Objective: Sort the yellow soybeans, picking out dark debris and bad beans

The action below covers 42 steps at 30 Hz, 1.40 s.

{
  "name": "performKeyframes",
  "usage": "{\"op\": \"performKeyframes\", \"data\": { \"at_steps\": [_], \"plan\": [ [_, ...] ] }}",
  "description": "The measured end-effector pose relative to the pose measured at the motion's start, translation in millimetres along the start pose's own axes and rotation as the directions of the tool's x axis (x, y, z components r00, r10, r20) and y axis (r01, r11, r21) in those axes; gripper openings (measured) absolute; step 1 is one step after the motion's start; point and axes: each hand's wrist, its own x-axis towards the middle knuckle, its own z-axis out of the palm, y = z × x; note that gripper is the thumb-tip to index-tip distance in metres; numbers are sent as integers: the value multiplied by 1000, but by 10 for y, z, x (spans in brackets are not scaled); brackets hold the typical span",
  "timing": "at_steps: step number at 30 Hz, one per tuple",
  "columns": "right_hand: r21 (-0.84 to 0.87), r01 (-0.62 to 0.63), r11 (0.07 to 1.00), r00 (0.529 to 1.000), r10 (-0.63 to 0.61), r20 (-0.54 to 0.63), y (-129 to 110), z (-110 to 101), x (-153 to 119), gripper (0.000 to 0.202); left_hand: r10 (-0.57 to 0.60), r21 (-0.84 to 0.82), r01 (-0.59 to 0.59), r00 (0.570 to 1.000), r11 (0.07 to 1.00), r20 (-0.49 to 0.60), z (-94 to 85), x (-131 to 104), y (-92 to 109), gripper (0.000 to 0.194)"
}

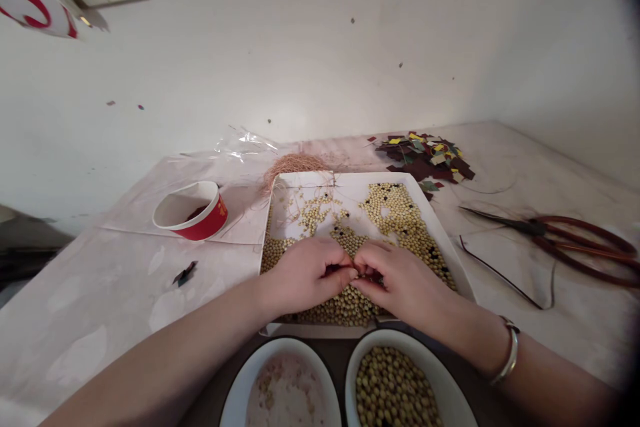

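Observation:
A white tray holds many small yellow-green beads, some of them black. Above its near half, my left hand and my right hand meet at the fingertips. Both hands are closed, thumb against fingers, and what they pinch is too small to make out. Beads lie right under and around the fingers. Nearer to me are two white bowls. The left bowl has only a little residue in it, and the right bowl is filled with larger greenish beads.
On the left stands a red and white paper cup. Behind the tray lie a bundle of thin copper-coloured strands and a pile of coloured scraps. Large scissors and a thin dark strip rest at the right.

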Motion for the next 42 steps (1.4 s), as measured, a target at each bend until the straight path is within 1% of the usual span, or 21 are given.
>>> {"op": "performKeyframes", "data": {
  "at_steps": [6, 10, 16, 20, 28, 34, 39, 42],
  "plan": [
    [-17, 6, 1000, 1000, -6, -17, 3, 11, 3, 13, 14, -16, -14, 1000, 1000, 6, -1, -2, -1, 17],
    [-23, 32, 999, 999, -33, -9, -10, -8, -1, 11, 18, -8, -18, 1000, 1000, 2, 7, 1, -13, 15],
    [-27, 51, 998, 999, -51, -1, -4, -15, -6, 14, 12, 19, -12, 1000, 1000, -3, 1, 1, -10, 25],
    [-29, 58, 998, 998, -58, 3, 5, -19, -5, 12, 22, 11, -22, 1000, 1000, 7, -11, 4, -4, 29],
    [-5, 54, 999, 998, -54, 15, 3, -26, -14, 17, 25, 6, -25, 1000, 1000, -9, 38, 9, -43, 13],
    [34, 46, 998, 999, -46, 1, 9, -30, -16, 14, 24, 14, -24, 1000, 1000, -6, 26, 3, -19, 17],
    [71, 18, 997, 1000, -18, 0, 2, -45, -24, 12, -3, 17, 3, 1000, 1000, 4, 14, 14, -8, 18],
    [81, 18, 997, 1000, -17, -20, -3, -48, -20, 10, -15, 3, 15, 1000, 1000, -4, 9, 13, -4, 17]
  ]
}}
